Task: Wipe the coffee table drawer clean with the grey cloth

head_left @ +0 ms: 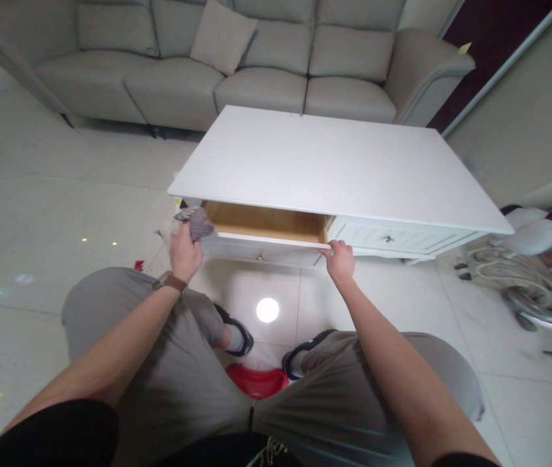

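We find a white table (329, 168) standing before the person's knees, its left drawer (266, 226) pulled partly out and showing a wood-coloured interior. The left hand (187, 254) has its fingers closed around a crumpled grey cloth (198, 224), somewhat blurred, at the left end of the drawer front; we cannot tell whether cloth and wood touch. A brown band (176, 282) circles the left wrist. The right hand (340, 261) grips the top edge of the same front at its right corner, fingers bent over the rim.

We record a small metal knob (260, 257) at the middle of the pulled-out front. The right drawer (402, 239) sits closed, with a like knob at its middle. On the far edge of the tabletop we note small dark marks (300, 115).

Beyond the table we see a grey sofa (261, 91) bearing a pale cushion (223, 37). A red object (259, 381), partly hidden by the trousers, lies low between the dark shoes (241, 336), on pale floor tiles (85, 220). To the right, near the wall, we list a mixed heap (538, 259) with looped pale hose or cable among it; its other contents are too blurred to identify.
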The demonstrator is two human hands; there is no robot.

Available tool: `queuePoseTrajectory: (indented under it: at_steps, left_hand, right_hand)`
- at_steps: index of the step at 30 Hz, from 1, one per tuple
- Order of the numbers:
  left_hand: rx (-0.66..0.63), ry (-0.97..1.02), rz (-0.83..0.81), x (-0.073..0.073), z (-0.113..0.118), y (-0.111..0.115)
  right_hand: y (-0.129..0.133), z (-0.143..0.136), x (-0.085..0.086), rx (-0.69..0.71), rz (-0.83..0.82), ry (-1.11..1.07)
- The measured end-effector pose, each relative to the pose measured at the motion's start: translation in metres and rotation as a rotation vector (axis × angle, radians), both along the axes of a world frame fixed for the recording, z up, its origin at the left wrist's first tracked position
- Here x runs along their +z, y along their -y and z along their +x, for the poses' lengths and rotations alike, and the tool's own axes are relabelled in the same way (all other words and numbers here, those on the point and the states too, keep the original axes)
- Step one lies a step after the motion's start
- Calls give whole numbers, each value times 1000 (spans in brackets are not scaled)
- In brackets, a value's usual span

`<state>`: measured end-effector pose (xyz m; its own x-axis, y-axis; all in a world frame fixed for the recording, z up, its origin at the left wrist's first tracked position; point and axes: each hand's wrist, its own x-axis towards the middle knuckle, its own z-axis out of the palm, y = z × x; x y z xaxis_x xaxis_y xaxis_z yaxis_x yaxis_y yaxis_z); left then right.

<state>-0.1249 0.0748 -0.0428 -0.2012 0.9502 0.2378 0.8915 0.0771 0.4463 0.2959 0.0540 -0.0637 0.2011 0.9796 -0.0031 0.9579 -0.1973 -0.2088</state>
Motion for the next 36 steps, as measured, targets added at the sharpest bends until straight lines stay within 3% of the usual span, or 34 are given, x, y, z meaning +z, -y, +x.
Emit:
queuePoseTrajectory:
  at_steps: [3, 9, 15, 19, 23, 28, 31, 36]
  left_hand:
    - [-105, -47, -22, -19, 34, -3]
    - [-311, -163, 27, -28, 119, -7]
    - [-508, -267, 45, -27, 201, 9]
    - [-606, -318, 4, -18, 223, 7]
    - [-538, -309, -39, -14, 211, -8]
    - [-539, -349, -62, -18, 166, -17]
    - [-480, -389, -83, -23, 121, -20]
    - [-298, -411, -45, -31, 20, -33]
  right_hand:
    - [-3, 5, -5, -12, 48, -23]
    - [-10, 7, -14, -25, 93, -97]
    - [-12, 12, -16, -11, 107, -113]
    - [-12, 14, -13, -4, 93, -119]
    - [-11, 13, -8, -9, 81, -139]
    - [-11, 12, -5, -26, 56, -161]
    - [-11, 12, -5, -25, 60, -163]
    - [-10, 11, -5, -17, 56, -152]
